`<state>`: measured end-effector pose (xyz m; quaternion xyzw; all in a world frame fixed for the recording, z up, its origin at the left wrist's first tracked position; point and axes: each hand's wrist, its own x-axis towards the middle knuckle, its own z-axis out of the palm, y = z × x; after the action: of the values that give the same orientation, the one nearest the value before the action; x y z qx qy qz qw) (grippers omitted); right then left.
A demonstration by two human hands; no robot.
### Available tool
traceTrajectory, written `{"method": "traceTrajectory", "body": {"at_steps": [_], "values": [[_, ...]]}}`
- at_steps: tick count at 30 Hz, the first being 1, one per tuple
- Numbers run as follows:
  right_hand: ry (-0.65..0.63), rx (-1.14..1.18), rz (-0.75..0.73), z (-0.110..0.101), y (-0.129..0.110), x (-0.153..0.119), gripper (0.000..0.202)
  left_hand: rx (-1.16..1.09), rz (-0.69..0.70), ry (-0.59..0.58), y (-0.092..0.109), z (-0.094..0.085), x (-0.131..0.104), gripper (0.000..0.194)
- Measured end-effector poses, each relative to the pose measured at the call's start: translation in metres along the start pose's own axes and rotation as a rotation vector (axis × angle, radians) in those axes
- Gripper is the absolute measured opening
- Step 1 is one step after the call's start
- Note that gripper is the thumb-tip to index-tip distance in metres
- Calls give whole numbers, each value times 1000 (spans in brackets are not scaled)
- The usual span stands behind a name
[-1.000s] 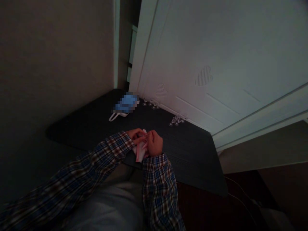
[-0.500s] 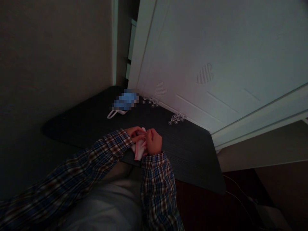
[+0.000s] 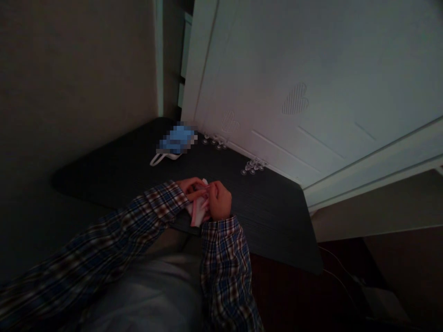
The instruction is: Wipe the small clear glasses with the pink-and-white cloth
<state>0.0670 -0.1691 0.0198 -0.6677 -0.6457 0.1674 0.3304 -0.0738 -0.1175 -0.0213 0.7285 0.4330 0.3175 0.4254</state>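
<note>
A white panel (image 3: 256,60) takes up most of the view, leaning across the upper right, with a dark wall (image 3: 76,60) at the left. Below them is the black worktop (image 3: 273,221), its far edge running along the foot of the panel. Two plaid sleeves (image 3: 226,263) reach up from the bottom toward its near edge. Near the back of the worktop lies a blurred blue item (image 3: 177,139); a white loop (image 3: 157,160) sticks out beside it. The left hand (image 3: 190,187) and right hand (image 3: 220,200) are close together, both grasping a pink-and-white cloth (image 3: 198,212). The cloth lies between them: its top is pinched in the fingers, the right ones curled tightly, and its lower part hangs toward the wearer, by the worktop's near edge. Smallest are the clear pieces (image 3: 254,166), bunched in two groups along the foot of the panel, well apart from the hands.
</note>
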Motion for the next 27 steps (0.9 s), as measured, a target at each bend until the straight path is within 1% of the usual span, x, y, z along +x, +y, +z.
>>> {"method": "traceTrajectory", "body": {"at_steps": [6, 11, 18, 27], "values": [[6, -5, 8, 0, 0, 0, 31, -8, 2, 12, -1, 1, -1, 43], [6, -14, 5, -1, -1, 1, 30, -41, -7, 45, 4, 3, -3, 43], [10, -16, 14, 0, -1, 1, 30, -5, -15, 66, 12, 0, -7, 42], [3, -13, 3, -1, 0, 0, 32, 95, -26, 33, 14, -3, -5, 39]]}}
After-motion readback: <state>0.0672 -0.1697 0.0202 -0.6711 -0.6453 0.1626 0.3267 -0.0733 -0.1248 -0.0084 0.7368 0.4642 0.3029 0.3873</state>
